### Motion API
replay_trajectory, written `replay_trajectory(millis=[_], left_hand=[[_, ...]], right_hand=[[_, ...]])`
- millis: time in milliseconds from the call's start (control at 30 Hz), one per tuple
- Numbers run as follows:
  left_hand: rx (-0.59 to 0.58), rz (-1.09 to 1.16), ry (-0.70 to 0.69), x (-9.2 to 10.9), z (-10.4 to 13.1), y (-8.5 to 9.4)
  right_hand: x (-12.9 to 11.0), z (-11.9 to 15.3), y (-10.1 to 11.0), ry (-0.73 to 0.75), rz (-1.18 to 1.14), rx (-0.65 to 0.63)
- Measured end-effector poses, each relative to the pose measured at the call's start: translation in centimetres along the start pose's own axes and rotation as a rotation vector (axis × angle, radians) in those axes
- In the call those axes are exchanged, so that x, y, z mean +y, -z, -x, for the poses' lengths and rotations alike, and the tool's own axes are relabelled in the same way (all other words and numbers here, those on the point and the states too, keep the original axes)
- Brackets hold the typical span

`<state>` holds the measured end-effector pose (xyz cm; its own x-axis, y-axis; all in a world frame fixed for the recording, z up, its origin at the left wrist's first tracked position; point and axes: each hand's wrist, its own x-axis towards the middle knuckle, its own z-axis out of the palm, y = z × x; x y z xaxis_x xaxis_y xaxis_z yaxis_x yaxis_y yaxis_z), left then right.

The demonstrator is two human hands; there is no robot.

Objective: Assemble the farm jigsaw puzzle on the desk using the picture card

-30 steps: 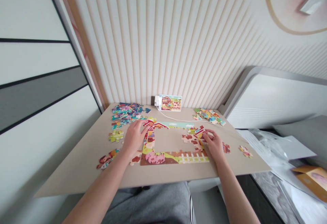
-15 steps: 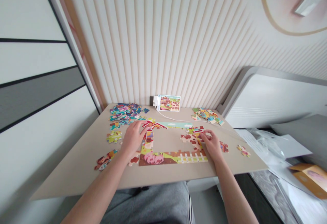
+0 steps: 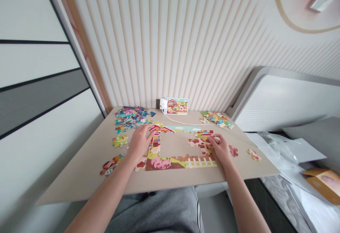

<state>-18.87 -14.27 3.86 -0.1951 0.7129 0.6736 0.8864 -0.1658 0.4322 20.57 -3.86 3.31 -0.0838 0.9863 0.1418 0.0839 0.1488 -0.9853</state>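
Loose pieces [image 3: 131, 115] beyond left hand [image 3: 139, 142]

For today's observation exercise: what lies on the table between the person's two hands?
In the head view, between the left hand and right hand lies the unfinished farm puzzle: a frame of joined pieces around a bare patch of table.
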Motion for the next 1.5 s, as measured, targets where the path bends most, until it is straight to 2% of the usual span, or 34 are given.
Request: replay_trajectory(millis=[400, 1033, 1267, 1500], left_hand=[[0.002, 0.012, -0.002, 0.2, -0.1, 0.3], [0.010, 0.027, -0.002, 0.1, -0.1, 0.2], [0.014, 0.024, -0.008, 0.3, -0.1, 0.3], [0.005, 0.027, 0.006, 0.1, -0.1, 0.2]], right_hand=[[-0.7, 0.4, -0.2, -0.004, -0.030, -0.031], [-0.1, 0.4, -0.3, 0.029, 0.018, -0.064], [-0.1, 0.3, -0.4, 0.046, 0.028, -0.052], [0.7, -0.2, 0.1, 0.112, 0.152, -0.010]])
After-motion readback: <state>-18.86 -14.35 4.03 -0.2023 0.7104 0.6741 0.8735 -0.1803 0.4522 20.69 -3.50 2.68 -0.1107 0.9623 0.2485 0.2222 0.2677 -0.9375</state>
